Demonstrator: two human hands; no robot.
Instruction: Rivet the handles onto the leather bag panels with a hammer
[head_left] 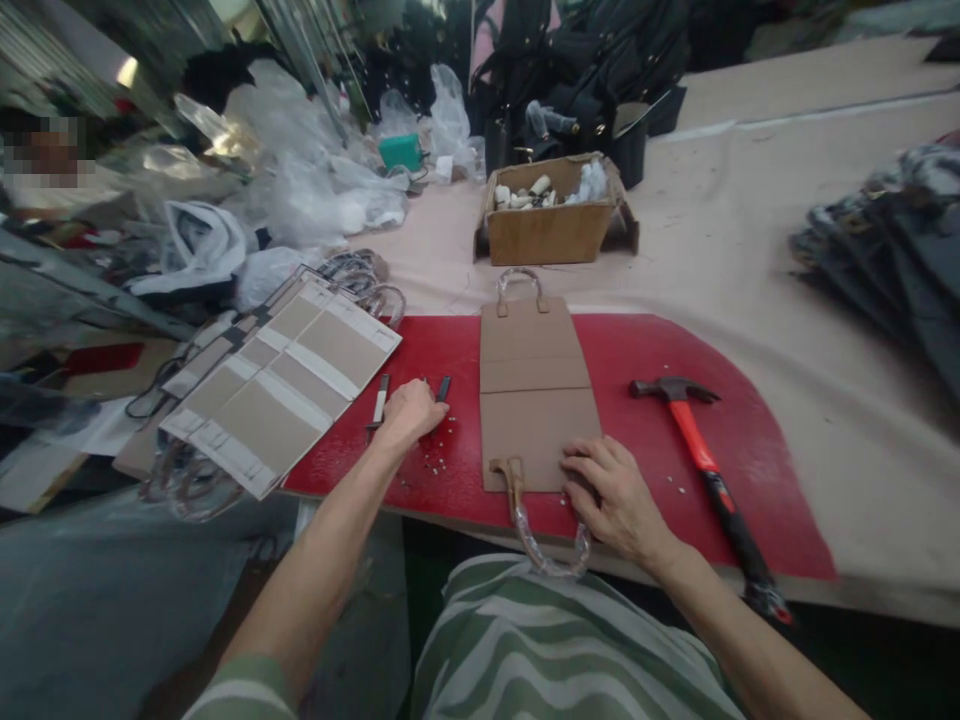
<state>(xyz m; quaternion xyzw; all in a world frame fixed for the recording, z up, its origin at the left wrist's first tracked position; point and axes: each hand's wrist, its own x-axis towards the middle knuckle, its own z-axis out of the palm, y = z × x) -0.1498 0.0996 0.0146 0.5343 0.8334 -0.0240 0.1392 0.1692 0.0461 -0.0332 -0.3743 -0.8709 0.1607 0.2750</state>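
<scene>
A tan bag panel (534, 420) lies lengthwise before me, creased across its middle. At its near end a plastic-wrapped handle (536, 552) hangs over the table edge; the far handle (519, 275) stands out beyond the panel. My right hand (619, 497) rests over the panel's near right corner, fingers slightly bent and apart, hiding one end of the near handle. To the left, my left hand (415, 408) is closed low over the red board, its grip hidden. Beside it lies a slim metal tool (380, 402), and a dark tool end (444, 388) shows past its fingers.
A claw hammer (701, 450) lies on the red board (645, 350), with tiny bits scattered about. Stacked panels (289, 370) overlap the board's left side. Behind stand a cardboard box (547, 235) and black bags (585, 70). Dark folded pieces (900, 240) lie right; a person is far left.
</scene>
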